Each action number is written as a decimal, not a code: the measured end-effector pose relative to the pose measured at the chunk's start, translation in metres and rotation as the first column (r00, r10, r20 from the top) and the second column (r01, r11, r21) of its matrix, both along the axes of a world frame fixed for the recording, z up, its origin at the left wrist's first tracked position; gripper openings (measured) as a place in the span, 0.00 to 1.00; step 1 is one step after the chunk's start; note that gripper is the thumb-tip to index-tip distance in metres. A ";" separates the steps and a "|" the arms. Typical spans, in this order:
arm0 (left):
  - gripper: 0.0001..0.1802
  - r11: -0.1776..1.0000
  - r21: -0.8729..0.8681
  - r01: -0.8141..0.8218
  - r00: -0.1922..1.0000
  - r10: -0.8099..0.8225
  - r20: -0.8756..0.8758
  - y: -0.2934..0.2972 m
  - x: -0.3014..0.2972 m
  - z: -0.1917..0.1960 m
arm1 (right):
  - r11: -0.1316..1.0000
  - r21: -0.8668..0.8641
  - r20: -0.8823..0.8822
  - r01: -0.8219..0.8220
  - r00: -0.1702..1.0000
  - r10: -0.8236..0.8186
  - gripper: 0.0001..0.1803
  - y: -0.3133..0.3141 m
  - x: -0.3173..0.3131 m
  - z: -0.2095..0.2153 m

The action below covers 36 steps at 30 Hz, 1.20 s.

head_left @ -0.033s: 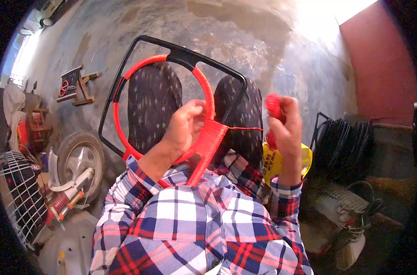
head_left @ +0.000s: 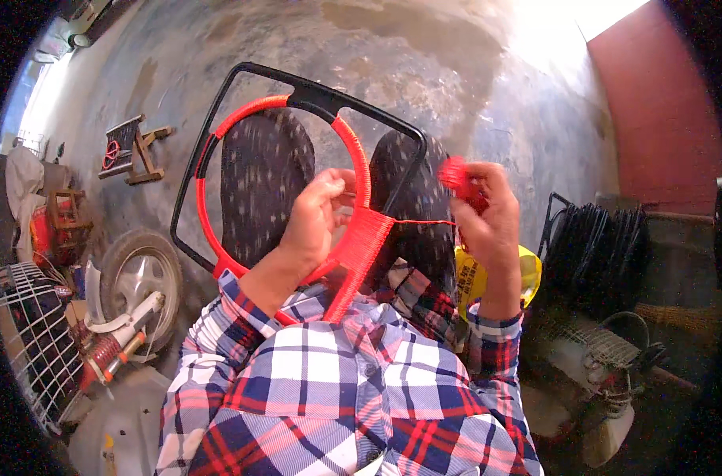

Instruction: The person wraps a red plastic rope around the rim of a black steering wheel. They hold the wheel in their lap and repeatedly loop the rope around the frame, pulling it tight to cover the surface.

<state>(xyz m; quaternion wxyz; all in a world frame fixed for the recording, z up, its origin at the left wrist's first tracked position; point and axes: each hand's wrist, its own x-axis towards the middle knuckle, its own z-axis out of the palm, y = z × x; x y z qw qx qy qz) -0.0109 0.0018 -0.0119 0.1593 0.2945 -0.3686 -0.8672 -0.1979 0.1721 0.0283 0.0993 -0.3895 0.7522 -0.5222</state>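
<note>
Across my lap rests a black metal frame (head_left: 419, 159) of rounded square outline. Inside it sits a ring (head_left: 199, 198), mostly wrapped in red cord, with black parts at the top and left. A wide red woven section (head_left: 361, 246) joins the ring's lower right to the frame. My left hand (head_left: 317, 218) is closed round the ring's right side, its fingertips partly hidden behind it. In my right hand (head_left: 492, 210), to the right of the frame, is a bundle of red cord (head_left: 462, 178). One thin strand (head_left: 424, 221) runs from the woven section toward that hand.
A yellow bag (head_left: 528, 278) lies beside my right forearm. Several black frames (head_left: 599, 246) are stacked at right, above a wire basket (head_left: 611, 349). On the left are a wheel (head_left: 167, 278), a white wire grid (head_left: 32, 317) and a small wooden stool (head_left: 143, 155).
My right hand has shifted slightly left with the red cord bundle, and its fingers have turned. The left hand and the frame have stayed put.
</note>
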 end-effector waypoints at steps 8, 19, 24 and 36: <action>0.20 0.810 -0.539 -0.233 0.972 0.202 -0.117 0.019 -0.009 0.017 | 0.873 0.341 -0.522 -0.350 0.701 0.485 0.22 -0.066 0.037 0.026; 0.23 0.996 -0.085 -0.026 0.995 0.035 0.097 0.005 -0.002 -0.009 | 0.998 0.052 -0.227 -0.022 0.973 0.033 0.18 -0.024 0.027 -0.028; 0.21 1.000 -0.005 0.020 0.995 -0.020 0.094 0.009 -0.006 0.000 | 0.916 0.378 -0.352 -0.133 0.894 0.275 0.14 -0.015 0.042 -0.028; 0.16 0.949 0.264 0.171 0.985 -0.175 -0.007 0.003 -0.001 0.001 | 0.985 0.116 -0.128 -0.127 0.982 0.142 0.17 -0.014 0.038 -0.042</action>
